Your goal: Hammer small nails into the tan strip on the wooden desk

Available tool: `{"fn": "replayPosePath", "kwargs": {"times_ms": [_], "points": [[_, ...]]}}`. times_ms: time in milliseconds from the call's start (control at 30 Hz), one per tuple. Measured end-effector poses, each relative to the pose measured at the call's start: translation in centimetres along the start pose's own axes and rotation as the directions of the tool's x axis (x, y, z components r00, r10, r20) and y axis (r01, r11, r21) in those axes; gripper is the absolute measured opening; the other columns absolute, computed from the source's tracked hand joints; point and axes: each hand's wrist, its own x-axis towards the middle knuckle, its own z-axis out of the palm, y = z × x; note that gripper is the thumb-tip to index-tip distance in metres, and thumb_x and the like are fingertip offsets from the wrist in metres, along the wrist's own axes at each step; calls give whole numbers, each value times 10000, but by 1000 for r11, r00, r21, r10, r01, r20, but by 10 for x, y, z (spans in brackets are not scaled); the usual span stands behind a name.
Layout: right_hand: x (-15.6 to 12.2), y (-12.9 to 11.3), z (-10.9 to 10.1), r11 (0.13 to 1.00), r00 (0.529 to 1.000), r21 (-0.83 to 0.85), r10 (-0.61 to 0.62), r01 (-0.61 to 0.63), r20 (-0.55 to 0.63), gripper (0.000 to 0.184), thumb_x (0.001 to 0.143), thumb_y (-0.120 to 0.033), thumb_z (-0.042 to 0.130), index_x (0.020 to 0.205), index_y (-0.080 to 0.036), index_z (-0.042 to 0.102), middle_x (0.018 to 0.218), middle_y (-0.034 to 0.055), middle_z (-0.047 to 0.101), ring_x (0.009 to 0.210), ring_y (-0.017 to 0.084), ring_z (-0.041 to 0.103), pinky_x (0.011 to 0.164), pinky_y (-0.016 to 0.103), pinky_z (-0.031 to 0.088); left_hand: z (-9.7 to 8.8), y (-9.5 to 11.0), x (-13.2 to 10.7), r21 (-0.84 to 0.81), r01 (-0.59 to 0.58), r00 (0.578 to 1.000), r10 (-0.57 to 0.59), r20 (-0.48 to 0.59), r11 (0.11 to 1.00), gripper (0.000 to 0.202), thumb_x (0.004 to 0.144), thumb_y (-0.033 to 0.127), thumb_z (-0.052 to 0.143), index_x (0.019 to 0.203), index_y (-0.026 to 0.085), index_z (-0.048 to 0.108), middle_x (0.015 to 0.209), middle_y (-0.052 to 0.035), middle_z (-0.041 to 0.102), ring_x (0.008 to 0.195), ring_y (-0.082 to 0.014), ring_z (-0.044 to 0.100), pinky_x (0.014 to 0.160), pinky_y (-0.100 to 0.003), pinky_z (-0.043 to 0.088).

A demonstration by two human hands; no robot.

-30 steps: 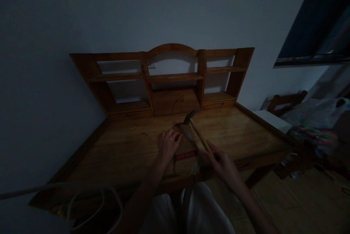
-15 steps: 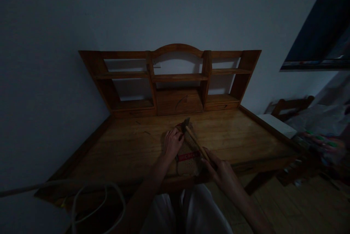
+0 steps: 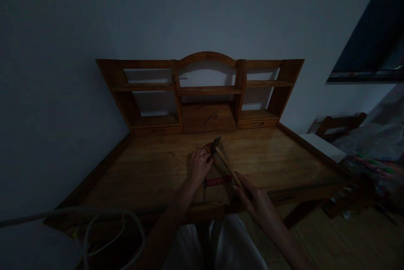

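A hammer (image 3: 225,161) with a pale wooden handle is gripped near its end by my right hand (image 3: 252,196). Its dark metal head rests at or just above the far end of a brown, speckled sack-like piece (image 3: 217,194) with a red printed band. My left hand (image 3: 200,165) lies on the left side of that piece, fingers curled together close to the hammer head. Whatever those fingertips pinch is too dark and small to make out. Something reddish shows beside them, under the head.
The wooden desk (image 3: 151,173) carries a shelf unit (image 3: 208,90) along its back edge. A pale cable (image 3: 110,211) loops across the lower left. Beyond the desk's right edge are a white surface (image 3: 323,147), a wooden chair (image 3: 341,123) and a pile of plastic bags (image 3: 375,144).
The view has shifted slightly, so the desk and shelves sit a little further right. Both hands and the hammer keep nearly the same position.
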Motion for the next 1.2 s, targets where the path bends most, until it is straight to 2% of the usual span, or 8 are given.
{"fn": "replayPosePath", "kwargs": {"times_ms": [633,767,867,967,1000,1067,1133,1200], "points": [[0,-8,0,999,999,45,-8,9,-31,497,943,-399,445,1399,-200,460,1202,122,658,1066,290,641,864,367,521,-1,1,1,-19,30,999,-30,17,999,192,877,294,544,803,237,712,849,-39,648,880,-191,585,795,-334,405],[0,-4,3,999,1000,44,10,-10,-5,511,939,-416,443,1387,-173,480,1095,140,705,961,306,682,797,380,544,0,0,1,-20,30,999,-30,26,999,172,861,272,557,790,230,708,829,-36,642,864,-186,583,783,-326,397],[5,-6,0,995,999,98,9,-5,-41,523,919,-433,476,1371,-172,502,1123,142,694,1013,309,662,814,384,541,1,-1,0,-20,22,1000,-22,2,1000,154,854,263,565,788,229,700,816,-32,630,846,-183,579,777,-325,396],[17,-13,-9,973,995,230,13,9,-96,485,896,-439,520,1314,-198,565,1160,105,680,1069,285,633,847,358,532,1,1,0,-24,34,999,-34,-34,999,153,854,299,569,804,231,697,808,-24,614,811,-176,572,778,-326,399],[22,-14,-12,959,994,283,37,-6,-106,484,887,-444,535,1298,-192,580,1084,96,706,993,269,660,791,332,548,0,2,0,-31,46,998,-47,-52,998,168,855,325,568,802,230,697,810,-24,609,802,-175,568,778,-325,402],[34,-11,-19,913,986,399,132,-82,-101,517,864,-465,567,1281,-161,588,781,57,710,675,199,670,551,254,537,-1,4,0,-57,77,992,-83,-99,995,213,860,374,559,799,224,699,825,-31,599,795,-174,561,778,-320,410],[48,2,-23,836,969,527,230,-151,-87,552,835,-498,594,1260,-148,582,532,-27,565,386,108,498,331,188,385,-3,5,-1,-96,100,983,-114,-144,990,229,870,372,540,823,216,701,853,-41,589,801,-172,558,775,-309,421],[61,23,-25,756,954,627,292,-189,-65,540,800,-533,619,1189,-159,592,472,-78,452,292,62,349,253,165,271,-4,6,-1,-157,96,977,-123,-172,983,204,880,301,518,922,216,698,902,-47,580,830,-167,560,780,-293,434]]}}
